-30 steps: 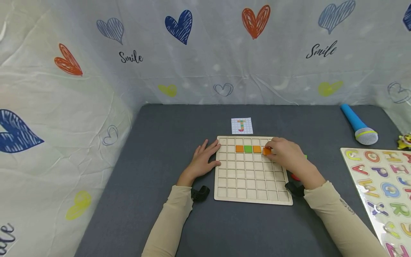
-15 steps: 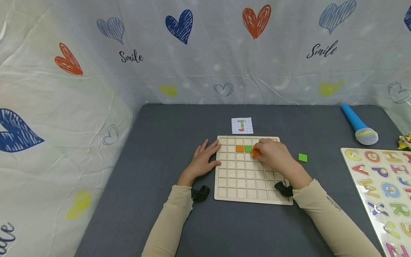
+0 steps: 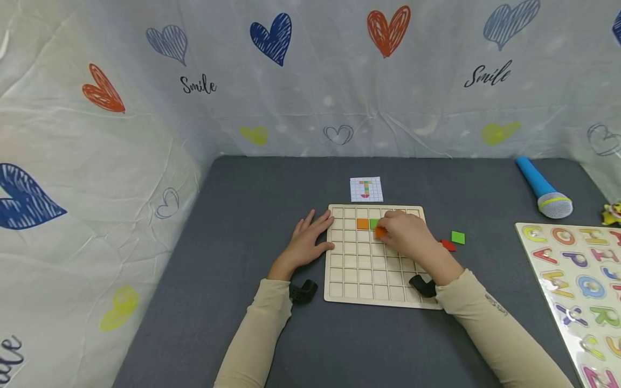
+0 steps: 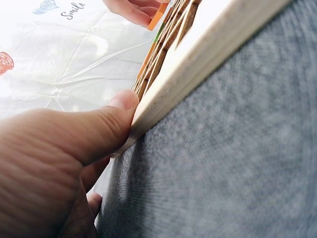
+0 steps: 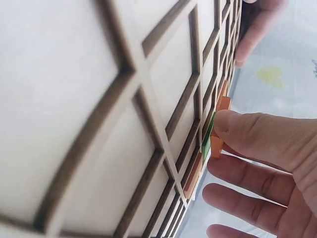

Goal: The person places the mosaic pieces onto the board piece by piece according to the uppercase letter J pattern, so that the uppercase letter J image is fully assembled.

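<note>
A wooden grid board (image 3: 368,277) lies on the table. My left hand (image 3: 304,242) rests along its left edge with fingers spread, the thumb (image 4: 111,119) touching the rim. Between thumb and fingertips, my right hand (image 3: 409,234) pinches an orange square tile (image 3: 380,232). The right wrist view shows this orange tile (image 5: 216,146) tilted, just over a green tile (image 5: 206,144) seated in the grid. Orange tiles sit on both sides of the green one; the nearer orange tile (image 5: 192,179) is covered by my hand in the head view.
Behind the board lies a small card (image 3: 366,189) with a coloured J pattern. Right of it are a loose green tile (image 3: 458,237) and red pieces (image 3: 448,246). Farther right are a letter board (image 3: 558,253), a blue toy microphone (image 3: 543,188) and a yellow figure (image 3: 612,213).
My right hand has moved left over the board with the orange tile, from beyond the row's right end to near the green tile. The left hand has stayed in place.
</note>
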Tool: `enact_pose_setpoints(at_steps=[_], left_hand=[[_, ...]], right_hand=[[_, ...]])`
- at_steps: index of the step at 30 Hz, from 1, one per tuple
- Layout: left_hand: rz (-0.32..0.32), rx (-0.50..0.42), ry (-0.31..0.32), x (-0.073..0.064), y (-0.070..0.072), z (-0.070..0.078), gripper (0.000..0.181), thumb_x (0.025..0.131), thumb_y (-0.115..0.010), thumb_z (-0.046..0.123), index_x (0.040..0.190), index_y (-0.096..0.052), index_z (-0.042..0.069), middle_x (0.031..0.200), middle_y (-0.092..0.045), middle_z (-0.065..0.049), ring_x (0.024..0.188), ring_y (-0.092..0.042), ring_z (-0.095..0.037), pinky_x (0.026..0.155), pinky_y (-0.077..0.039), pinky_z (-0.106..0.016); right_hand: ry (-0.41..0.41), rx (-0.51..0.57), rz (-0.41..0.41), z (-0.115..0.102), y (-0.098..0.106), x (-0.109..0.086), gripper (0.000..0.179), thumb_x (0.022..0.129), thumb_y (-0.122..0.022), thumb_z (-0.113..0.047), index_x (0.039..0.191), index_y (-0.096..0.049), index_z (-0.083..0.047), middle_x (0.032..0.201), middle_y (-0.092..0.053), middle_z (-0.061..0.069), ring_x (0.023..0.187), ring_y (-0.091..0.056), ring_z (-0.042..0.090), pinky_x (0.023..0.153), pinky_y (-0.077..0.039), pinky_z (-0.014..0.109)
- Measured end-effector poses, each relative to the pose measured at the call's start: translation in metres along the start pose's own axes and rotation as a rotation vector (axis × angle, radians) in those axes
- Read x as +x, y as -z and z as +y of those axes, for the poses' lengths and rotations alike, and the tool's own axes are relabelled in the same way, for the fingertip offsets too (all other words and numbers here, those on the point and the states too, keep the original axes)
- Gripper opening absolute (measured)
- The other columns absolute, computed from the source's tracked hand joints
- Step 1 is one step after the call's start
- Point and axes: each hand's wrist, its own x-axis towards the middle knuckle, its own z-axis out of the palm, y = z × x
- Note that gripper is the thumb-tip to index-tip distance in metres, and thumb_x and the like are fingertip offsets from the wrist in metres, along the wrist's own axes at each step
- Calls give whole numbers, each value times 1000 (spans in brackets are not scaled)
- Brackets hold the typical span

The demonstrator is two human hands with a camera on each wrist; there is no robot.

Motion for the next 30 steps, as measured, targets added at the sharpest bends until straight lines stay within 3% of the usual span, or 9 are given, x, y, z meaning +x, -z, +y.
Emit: enact_pose_setpoints(at_steps=[30], left_hand=[[10,8,-9,-1,0,0,69,87,-62,36,146,-31,14,153,-19,0,141,-1,-27,110,0,-50]], right_hand=[[4,-26,-65,-7,-2,3,22,77,-74,-15,97,-71,-8,84,-58,2,80,-56,22,58,-48,35]])
